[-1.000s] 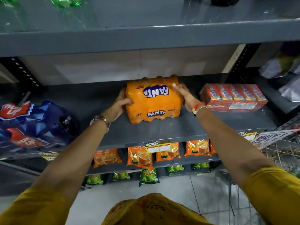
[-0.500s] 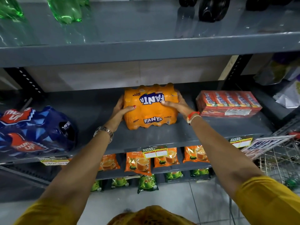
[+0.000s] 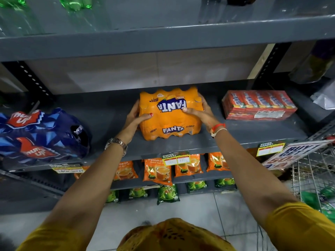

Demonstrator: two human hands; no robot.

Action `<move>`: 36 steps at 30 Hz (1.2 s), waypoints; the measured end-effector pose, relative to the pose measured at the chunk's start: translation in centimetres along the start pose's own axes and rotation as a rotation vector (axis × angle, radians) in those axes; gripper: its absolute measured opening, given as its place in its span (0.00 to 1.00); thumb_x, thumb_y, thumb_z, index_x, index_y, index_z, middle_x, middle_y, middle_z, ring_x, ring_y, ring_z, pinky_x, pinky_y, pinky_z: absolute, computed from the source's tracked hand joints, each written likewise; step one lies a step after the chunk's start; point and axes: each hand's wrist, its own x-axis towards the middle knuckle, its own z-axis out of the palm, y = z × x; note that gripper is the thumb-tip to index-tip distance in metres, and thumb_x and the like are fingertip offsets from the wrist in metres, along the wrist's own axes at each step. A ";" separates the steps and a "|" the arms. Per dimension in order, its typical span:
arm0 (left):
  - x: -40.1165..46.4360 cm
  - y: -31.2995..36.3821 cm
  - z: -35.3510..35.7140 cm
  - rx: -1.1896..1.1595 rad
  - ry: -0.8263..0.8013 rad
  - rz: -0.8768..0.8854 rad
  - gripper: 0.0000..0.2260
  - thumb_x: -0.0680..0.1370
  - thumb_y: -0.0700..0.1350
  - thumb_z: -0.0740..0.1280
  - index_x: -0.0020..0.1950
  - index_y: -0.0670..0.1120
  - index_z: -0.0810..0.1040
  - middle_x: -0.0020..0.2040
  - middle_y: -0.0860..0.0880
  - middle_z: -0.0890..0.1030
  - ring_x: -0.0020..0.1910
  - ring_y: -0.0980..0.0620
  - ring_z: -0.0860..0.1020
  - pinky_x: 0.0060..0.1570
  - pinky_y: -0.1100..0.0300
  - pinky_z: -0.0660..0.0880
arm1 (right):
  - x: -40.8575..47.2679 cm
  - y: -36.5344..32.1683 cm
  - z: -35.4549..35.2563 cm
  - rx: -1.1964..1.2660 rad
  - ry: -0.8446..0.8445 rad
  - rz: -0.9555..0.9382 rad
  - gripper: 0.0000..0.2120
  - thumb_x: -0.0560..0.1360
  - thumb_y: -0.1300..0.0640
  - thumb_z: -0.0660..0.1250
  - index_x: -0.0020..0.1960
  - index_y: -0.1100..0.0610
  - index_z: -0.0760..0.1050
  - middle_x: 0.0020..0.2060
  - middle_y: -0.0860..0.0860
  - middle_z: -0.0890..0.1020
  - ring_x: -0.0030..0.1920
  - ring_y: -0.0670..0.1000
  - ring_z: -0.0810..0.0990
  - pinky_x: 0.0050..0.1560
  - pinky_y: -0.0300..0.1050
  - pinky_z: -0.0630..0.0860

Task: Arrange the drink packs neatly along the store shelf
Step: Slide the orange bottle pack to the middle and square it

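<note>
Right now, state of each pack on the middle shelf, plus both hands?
Fanta pack: resting on the shelf, gripped on both sides.
Thums Up pack: at shelf's left end, untouched.
Red carton pack: lying flat at right, untouched.
Left hand: grips Fanta's left side.
Right hand: grips Fanta's right side.

I am seeing the grey shelf [image 3: 112,113] carrying three packs: a blue pack [image 3: 41,136] lying left, the orange Fanta pack [image 3: 170,115] sitting centre, a red pack [image 3: 259,105] resting right.
</note>
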 end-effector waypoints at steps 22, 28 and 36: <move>3.6 3.8 -0.2 0.116 -0.050 -0.222 0.19 0.75 0.62 0.62 0.60 0.52 0.74 0.58 0.49 0.80 0.60 0.49 0.76 0.63 0.54 0.69 | -11.3 3.3 17.0 -0.270 0.572 -0.181 0.54 0.55 0.44 0.73 0.76 0.45 0.51 0.65 0.60 0.63 0.61 0.57 0.62 0.61 0.52 0.66; 4.4 9.5 -0.3 0.492 -0.410 -0.349 0.20 0.72 0.54 0.70 0.62 0.50 0.77 0.54 0.45 0.83 0.51 0.44 0.82 0.52 0.50 0.78 | -11.6 4.5 20.5 -0.294 0.213 -0.253 0.57 0.59 0.45 0.71 0.74 0.37 0.34 0.70 0.56 0.53 0.68 0.58 0.63 0.63 0.43 0.69; 5.5 10.3 0.4 0.868 -0.261 -0.012 0.34 0.68 0.50 0.74 0.72 0.53 0.65 0.70 0.46 0.70 0.65 0.47 0.72 0.54 0.58 0.71 | -6.7 4.3 14.1 -0.189 0.144 -0.297 0.24 0.68 0.62 0.67 0.64 0.59 0.74 0.61 0.56 0.78 0.61 0.50 0.76 0.64 0.51 0.74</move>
